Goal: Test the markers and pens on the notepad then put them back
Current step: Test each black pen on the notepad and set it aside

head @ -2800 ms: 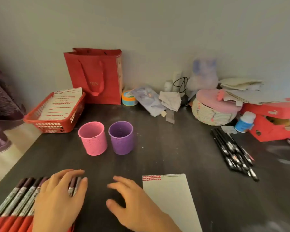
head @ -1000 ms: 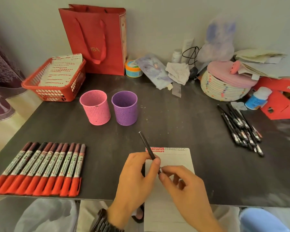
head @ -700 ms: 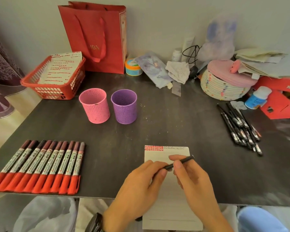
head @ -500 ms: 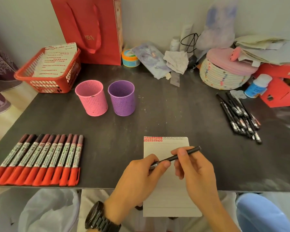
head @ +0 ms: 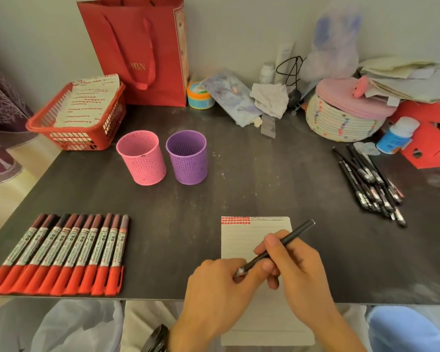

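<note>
A lined notepad (head: pixel 241 237) lies at the table's near edge, with red and dark test marks along its top. Over it my right hand (head: pixel 295 270) grips a thin black pen (head: pixel 294 236), its rear end pointing up and right. My left hand (head: pixel 221 293) pinches the pen's lower tip end, where a small silvery part shows. A row of several red-capped markers (head: pixel 61 252) lies at the near left. A pile of several black pens (head: pixel 368 181) lies at the right. An empty pink cup (head: pixel 141 158) and an empty purple cup (head: pixel 187 157) stand mid-table.
A red basket (head: pixel 74 115) with marked paper sits at the back left, a red gift bag (head: pixel 142 49) behind it. A woven lidded basket (head: pixel 343 115), a small white and blue bottle (head: pixel 396 135), a red box and papers crowd the back right. The dark table's near edge (head: pixel 150 298) runs below the markers.
Both hands left the marker row and took a black pen over the notepad. It swung from upright to slanted, and my left fingers now pinch its tip end. The camera tilted down.
</note>
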Motion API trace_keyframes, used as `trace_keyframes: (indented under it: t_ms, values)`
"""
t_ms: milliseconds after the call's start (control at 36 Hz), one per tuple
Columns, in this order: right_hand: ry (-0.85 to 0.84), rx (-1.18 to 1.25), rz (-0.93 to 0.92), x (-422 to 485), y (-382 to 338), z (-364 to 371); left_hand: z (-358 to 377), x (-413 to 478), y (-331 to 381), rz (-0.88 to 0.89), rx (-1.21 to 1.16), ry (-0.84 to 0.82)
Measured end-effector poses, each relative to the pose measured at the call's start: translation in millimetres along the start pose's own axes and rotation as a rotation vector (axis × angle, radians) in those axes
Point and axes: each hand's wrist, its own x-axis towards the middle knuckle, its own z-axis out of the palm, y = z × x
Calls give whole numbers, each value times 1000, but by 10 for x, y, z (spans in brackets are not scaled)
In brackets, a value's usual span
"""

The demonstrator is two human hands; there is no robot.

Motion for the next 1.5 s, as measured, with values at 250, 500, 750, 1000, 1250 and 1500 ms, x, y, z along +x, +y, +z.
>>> trace_keyframes:
  t_ms: [250, 500, 750, 1000, 1250, 1500]
  values:
    - [244, 311, 107, 400, -26, -341, -129, 310, -220, -72, 155, 196]
    - [189, 116, 122, 804, 62, -304, 10, 630, -414, 48, 217, 98]
    - [222, -215, 33, 964, 273, -125, 33, 650, -461, 113, 214, 157]
    - [281, -371, -32, 984, 445, -138, 50, 681, -489, 114, 195, 180]
    - [273, -387, -17, 988, 465, -122, 63, 692, -493, 81, 192, 175]
    - [271, -418, -17, 993, 466, -109, 33, 672, -431, 68, 152, 169]
